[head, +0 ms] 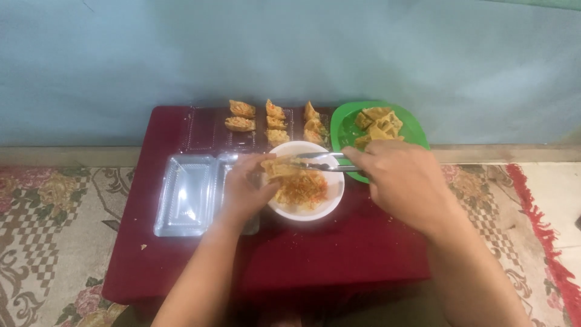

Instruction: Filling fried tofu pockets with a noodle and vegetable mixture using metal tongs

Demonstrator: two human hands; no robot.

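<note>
A low surface (339, 254) draped in dark red cloth stands at mid-frame against a pale blue wall (290, 54), on a patterned carpet (54, 224). Over the white bowl (315, 209) of shredded filling at centre, the left hand (245, 191) clasps a tofu piece (279, 166); the right hand (402, 181) grips metal tongs (321, 160). A clear plastic tray (187, 194) lies left, a green plate (345, 124) upper right.

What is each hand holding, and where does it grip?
Left hand holds a tofu pocket by its side, above the white bowl. Right hand holds metal tongs by their rear end.
</note>
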